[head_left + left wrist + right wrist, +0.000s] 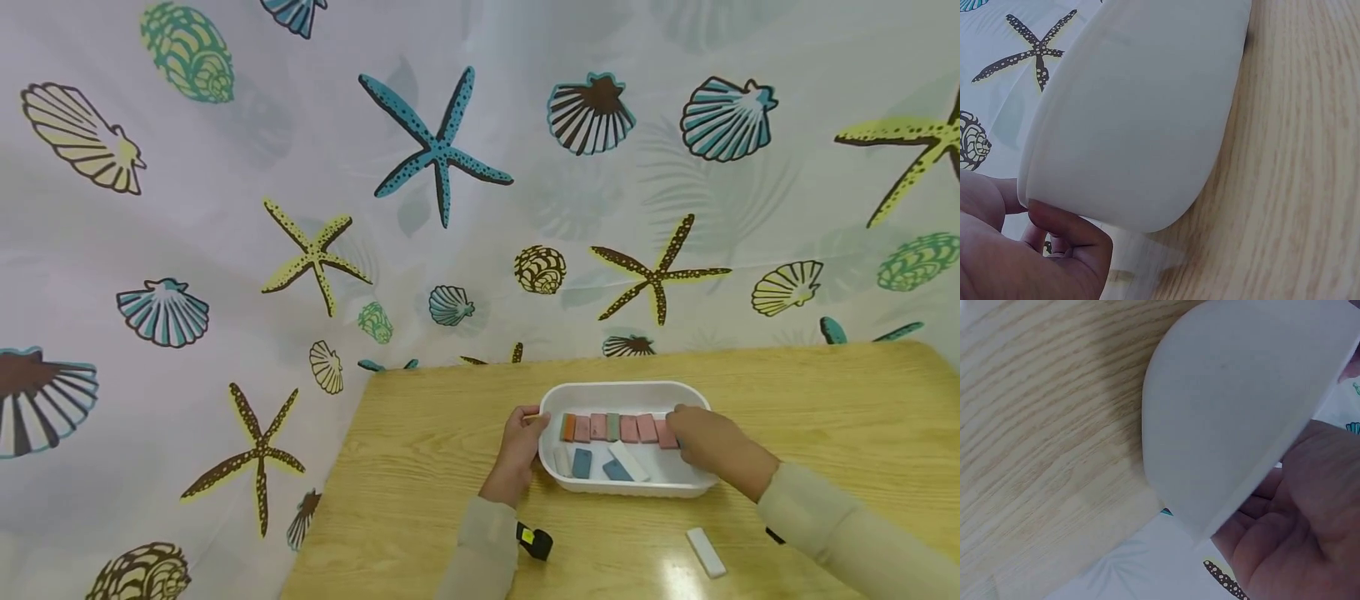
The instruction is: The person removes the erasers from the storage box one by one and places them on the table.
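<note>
A white plastic tray (626,487) holds a row of small erasers, with a pink eraser (597,427) and a green eraser (613,427) among them. In front of that row lie a blue eraser (582,463) and a longer white eraser (628,461). My left hand (517,454) grips the tray's left end, its thumb and fingers at the rim in the left wrist view. My right hand (708,442) reaches over the right end, fingers curled down at the row's last pink eraser (665,434). A dark green edge shows under those fingertips; the tray wall hides them in the right wrist view.
A white block (706,552) lies on the wooden table (420,467) in front of the tray. Near my left sleeve is a black strap with a yellow patch (534,540). Behind the table hangs a curtain (480,275) printed with shells and starfish.
</note>
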Demonstrator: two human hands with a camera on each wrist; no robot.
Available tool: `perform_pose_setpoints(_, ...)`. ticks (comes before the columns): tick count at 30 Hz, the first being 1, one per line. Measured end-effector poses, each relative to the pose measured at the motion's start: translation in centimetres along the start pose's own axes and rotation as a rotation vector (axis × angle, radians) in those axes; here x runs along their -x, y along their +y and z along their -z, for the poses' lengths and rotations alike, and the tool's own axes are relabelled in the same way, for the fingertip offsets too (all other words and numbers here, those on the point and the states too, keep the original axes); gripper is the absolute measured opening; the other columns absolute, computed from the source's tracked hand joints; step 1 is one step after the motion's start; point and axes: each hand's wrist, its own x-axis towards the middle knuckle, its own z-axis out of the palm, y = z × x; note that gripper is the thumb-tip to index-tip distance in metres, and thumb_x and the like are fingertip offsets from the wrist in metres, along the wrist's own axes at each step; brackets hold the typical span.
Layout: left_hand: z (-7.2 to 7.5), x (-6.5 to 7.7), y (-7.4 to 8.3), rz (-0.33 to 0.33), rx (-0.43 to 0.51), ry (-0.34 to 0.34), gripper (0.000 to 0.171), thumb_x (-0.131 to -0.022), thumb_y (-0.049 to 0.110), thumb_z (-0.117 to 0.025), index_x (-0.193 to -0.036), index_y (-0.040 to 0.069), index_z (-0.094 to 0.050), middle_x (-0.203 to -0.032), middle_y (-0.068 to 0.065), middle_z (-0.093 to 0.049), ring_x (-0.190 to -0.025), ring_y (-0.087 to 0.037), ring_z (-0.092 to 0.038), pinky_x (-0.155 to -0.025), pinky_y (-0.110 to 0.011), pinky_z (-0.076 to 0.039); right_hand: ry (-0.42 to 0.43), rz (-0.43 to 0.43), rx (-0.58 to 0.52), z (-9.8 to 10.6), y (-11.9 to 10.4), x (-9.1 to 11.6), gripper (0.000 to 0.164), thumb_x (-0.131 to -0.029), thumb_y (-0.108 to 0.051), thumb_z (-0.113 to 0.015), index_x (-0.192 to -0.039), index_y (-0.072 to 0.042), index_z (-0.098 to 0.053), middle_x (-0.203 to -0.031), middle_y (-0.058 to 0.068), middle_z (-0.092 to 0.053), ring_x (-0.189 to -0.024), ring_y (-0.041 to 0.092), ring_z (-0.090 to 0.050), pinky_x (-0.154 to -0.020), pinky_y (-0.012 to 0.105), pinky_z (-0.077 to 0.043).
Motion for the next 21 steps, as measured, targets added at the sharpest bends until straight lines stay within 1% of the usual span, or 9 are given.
perform_pose_setpoints(5,0.0,0.0,-0.5,-0.011,-0.023,0.012,0.027,-0.092,0.020,-0.059,-0.115,0.006,-0.053,-0.108,-0.017,-0.057,-0.096,-0.030,-0.060,-0.076,-0.040,-0.051,0.010,-0.040,0.086,-1.3,-0.2,-0.5,0.013,-0.076,0.007,-0.065,-0.078,-0.004,-0.059,-0.071,0.008,-0.052,-0.062,0.018,-0.046,-0.056,0.036,-0.047)
perform_pose_setpoints(6,0.1,-0.4,-0.9,-0.011,-0.025,0.015,0.027,-0.092,0.021,-0.060,-0.114,0.007,-0.054,-0.106,-0.015,-0.058,-0.094,-0.028,-0.061,-0.074,-0.038,-0.052,0.011,-0.040,0.091,-1.3,-0.2,-0.6,0.013,-0.076,0.008,-0.065,-0.078,-0.003,-0.059,-0.071,0.008,-0.051,-0.063,0.018,-0.046,-0.056,0.037,-0.048)
perform_pose_setpoints(10,0.2,-0.4,-1.0,-0.001,-0.029,0.021,0.025,-0.092,0.021,-0.059,-0.113,0.009,-0.054,-0.105,-0.013,-0.058,-0.093,-0.026,-0.061,-0.072,-0.037,-0.052,-0.025,-0.040,0.071,-1.0,-0.3,-0.7,0.015,-0.073,0.007,-0.069,-0.080,-0.001,-0.059,-0.073,0.009,-0.050,-0.065,0.019,-0.046,-0.059,0.038,-0.049)
perform_pose_setpoints(15,0.5,-0.5,-1.0,-0.006,-0.017,0.018,0.026,-0.092,0.021,-0.059,-0.114,0.009,-0.054,-0.106,-0.013,-0.059,-0.095,-0.027,-0.062,-0.073,-0.039,-0.052,-0.087,-0.032,0.044,-0.6,-0.3,-0.9,0.019,-0.071,0.004,-0.074,-0.080,-0.002,-0.058,-0.074,0.007,-0.050,-0.065,0.019,-0.043,-0.060,0.034,-0.045)
perform_pose_setpoints(21,0.7,-0.4,-1.2,-0.012,-0.031,0.003,0.027,-0.092,0.021,-0.059,-0.115,0.007,-0.053,-0.107,-0.014,-0.058,-0.096,-0.028,-0.061,-0.074,-0.040,-0.052,-0.104,-0.038,0.018,-1.0,-0.2,-0.9,0.019,-0.071,0.001,-0.074,-0.079,-0.004,-0.058,-0.072,0.004,-0.048,-0.063,0.018,-0.042,-0.057,0.032,-0.041)
